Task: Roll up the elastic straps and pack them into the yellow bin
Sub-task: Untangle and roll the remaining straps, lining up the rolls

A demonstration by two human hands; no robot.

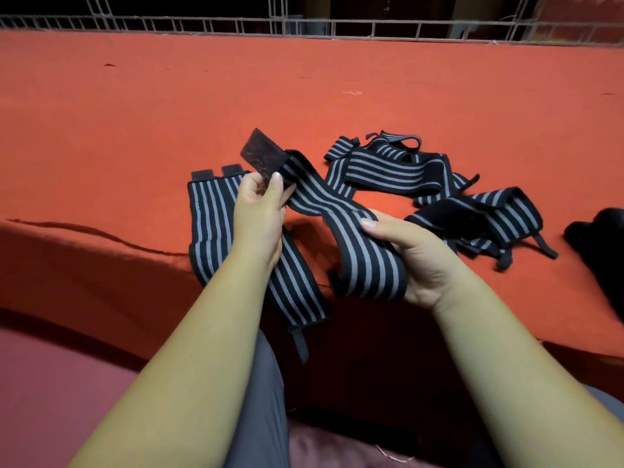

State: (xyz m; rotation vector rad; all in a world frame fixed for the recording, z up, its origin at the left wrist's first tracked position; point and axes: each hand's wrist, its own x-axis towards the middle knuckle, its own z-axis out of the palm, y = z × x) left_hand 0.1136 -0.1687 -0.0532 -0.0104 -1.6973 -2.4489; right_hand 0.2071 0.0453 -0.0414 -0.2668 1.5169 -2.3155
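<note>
Both the left hand (pixel 258 211) and right hand (pixel 418 261) grip one strap (pixel 337 228) amid loose straps (pixel 388 167).

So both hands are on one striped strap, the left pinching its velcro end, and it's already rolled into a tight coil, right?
Not quite. In the head view the striped strap is not rolled: it runs as a loose, twisted band between the hands. The rest holds: the left hand pinches its velcro end and the right hand holds the other part.
</note>
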